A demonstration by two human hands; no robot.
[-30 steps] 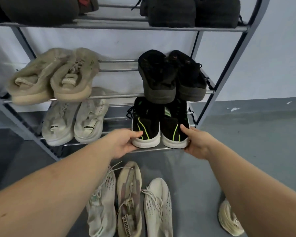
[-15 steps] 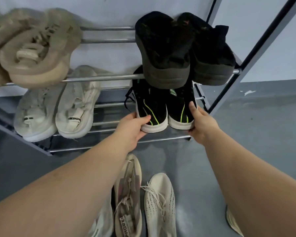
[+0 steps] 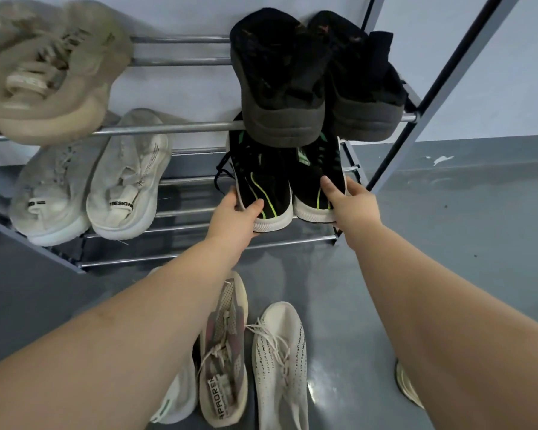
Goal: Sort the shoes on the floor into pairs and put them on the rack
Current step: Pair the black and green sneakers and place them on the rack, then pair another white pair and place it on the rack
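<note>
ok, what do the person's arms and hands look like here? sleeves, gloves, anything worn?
Both forearms are bare as far as the frame shows: no sleeves in view. The left hand and right hand are ungloved, with no watch, band or ring visible on wrists or fingers. No markers or cables attached. Nails look short and unpainted.

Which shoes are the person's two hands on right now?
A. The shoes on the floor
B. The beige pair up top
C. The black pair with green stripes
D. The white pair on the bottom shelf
C: the left hand and right hand each rest on a heel of the black pair with green stripes on the bottom shelf.
</note>
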